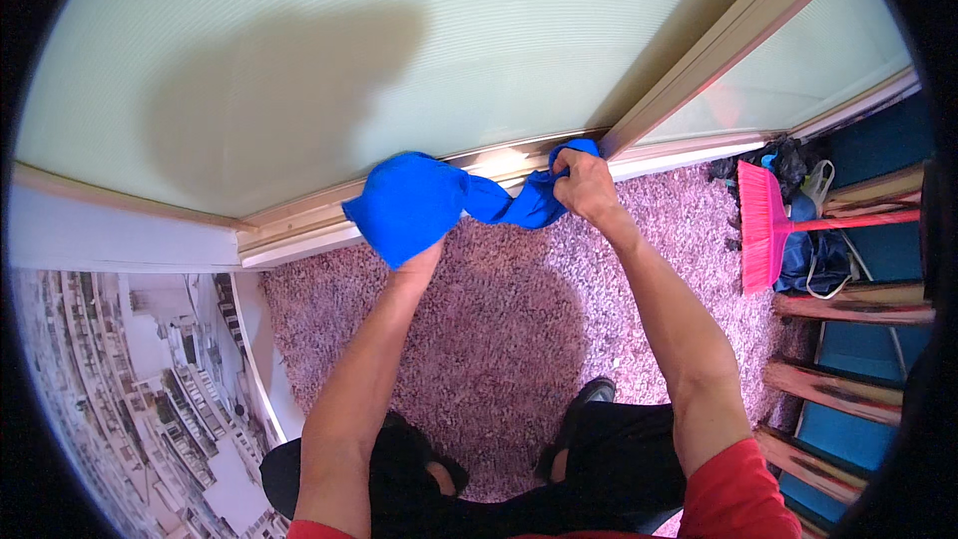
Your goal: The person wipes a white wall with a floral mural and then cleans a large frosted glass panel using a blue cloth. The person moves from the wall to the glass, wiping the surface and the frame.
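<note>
A blue cloth [408, 202] stretches between my two hands, along the bottom rail [318, 221] of a frosted, ribbed glass panel [479, 52]. My left hand [420, 263] is mostly hidden under the wide part of the cloth; its fingers do not show. The cloth twists across to my right hand [587, 186], whose fingers are closed on its bunched end. That end lies against the rail, at the foot of an upright frame bar [703, 45].
Speckled pinkish carpet [486, 329] covers the floor. At the right are a pink broom [763, 228], dark plastic bags [792, 161], a blue bag [816, 262] and wooden slats [831, 389]. A wall with a printed picture [157, 389] stands at the left.
</note>
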Motion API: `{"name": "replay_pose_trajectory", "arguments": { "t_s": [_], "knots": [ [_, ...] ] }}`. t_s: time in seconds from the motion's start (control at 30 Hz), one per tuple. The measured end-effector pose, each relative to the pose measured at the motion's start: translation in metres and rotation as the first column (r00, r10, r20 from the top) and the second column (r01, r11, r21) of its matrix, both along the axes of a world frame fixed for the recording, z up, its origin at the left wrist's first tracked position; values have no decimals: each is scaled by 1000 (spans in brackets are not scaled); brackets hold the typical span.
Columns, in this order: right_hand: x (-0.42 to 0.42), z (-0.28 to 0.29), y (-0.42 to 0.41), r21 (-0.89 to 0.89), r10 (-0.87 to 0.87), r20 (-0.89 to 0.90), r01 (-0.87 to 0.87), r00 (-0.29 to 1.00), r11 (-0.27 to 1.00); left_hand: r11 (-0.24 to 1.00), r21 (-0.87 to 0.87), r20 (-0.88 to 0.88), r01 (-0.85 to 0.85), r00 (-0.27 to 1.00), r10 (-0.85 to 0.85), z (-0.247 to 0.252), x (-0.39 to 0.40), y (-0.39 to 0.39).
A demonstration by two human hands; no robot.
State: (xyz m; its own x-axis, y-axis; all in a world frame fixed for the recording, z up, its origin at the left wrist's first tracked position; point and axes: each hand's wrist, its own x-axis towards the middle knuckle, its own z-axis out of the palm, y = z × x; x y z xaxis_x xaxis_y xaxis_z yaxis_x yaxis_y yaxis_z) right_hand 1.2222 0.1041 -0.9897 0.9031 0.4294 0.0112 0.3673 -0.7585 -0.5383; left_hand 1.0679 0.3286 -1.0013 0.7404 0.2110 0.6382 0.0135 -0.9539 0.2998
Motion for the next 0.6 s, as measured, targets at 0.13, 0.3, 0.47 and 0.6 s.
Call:
{"name": "replay_pose_trajectory", "arguments": {
  "t_s": [0.13,0.3,0.47,0.6],
  "knots": [
    [0,4,-1,87,-2,-19,4,1000,996,869,-469,66,156,988,-142,25,19,-8],
    [0,27,1,177,2,-172,29,985,984,995,24,-65,96,993,-95,19,24,0],
    [13,44,-13,460,189,-546,104,816,882,758,-648,27,-72,993,117,-10,12,5],
    [22,50,-32,468,278,-629,68,726,881,200,-980,37,1,984,173,49,0,-12]
  ]
}}
